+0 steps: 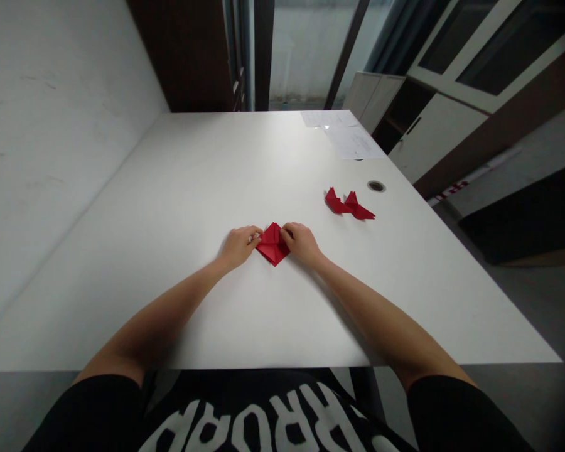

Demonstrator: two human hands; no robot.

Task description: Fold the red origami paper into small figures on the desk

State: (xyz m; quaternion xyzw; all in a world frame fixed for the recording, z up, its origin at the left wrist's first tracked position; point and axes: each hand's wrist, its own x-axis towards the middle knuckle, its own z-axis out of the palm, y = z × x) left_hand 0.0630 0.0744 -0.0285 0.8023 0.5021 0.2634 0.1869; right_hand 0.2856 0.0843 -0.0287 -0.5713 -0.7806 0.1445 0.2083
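Note:
A folded piece of red paper (274,250) lies on the white table in front of me, roughly diamond-shaped with creases and a flap across its upper half. My left hand (241,245) pinches its left corner between thumb and fingers. On the opposite side, my right hand (302,242) grips the upper right edge, its fingers covering part of that corner. Farther off to the right rest two finished-looking red origami pieces (349,204) with pointed tips, side by side and seemingly touching. Neither hand is near them.
The white table (193,169) meets a wall on the left. Sheets of paper (353,141) lie at its far right corner. A round cable hole (376,186) sits near the right edge. Beyond stand cabinets (433,129) and a glass door (311,50).

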